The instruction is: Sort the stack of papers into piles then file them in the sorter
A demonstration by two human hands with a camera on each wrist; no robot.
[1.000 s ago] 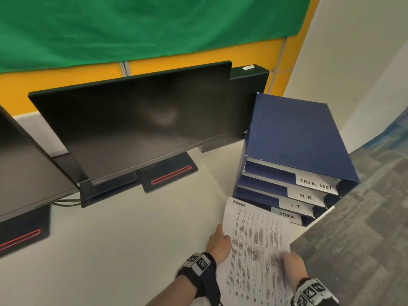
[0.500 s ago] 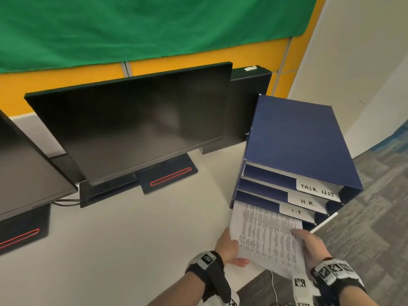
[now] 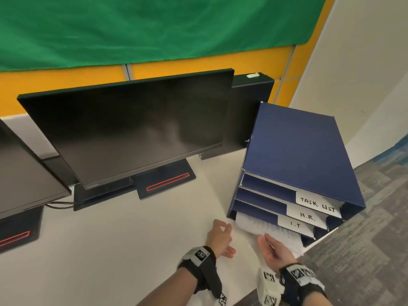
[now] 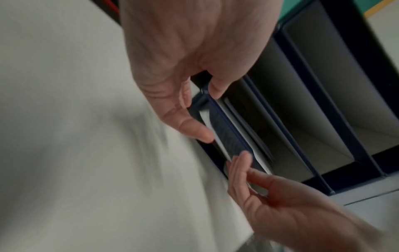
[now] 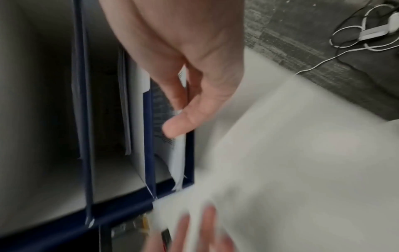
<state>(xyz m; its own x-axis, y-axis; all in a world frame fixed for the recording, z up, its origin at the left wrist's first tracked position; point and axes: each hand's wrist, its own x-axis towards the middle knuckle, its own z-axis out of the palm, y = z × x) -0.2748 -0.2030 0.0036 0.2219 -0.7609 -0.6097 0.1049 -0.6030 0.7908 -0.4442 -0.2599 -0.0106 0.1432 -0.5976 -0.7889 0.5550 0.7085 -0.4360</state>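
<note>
Printed papers (image 3: pixel 268 231) sit partway inside the bottom slot of the blue sorter (image 3: pixel 295 155), under the I.T tab, near edge sticking out over the white desk (image 3: pixel 110 250). Right hand (image 3: pixel 274 250) pinches that protruding edge, thumb on top per the right wrist view. Left hand (image 3: pixel 219 238) loose with relaxed fingers, holding nothing, just beside the sorter's left front corner. Dark monitor (image 3: pixel 132 127) stands behind on the desk
</note>
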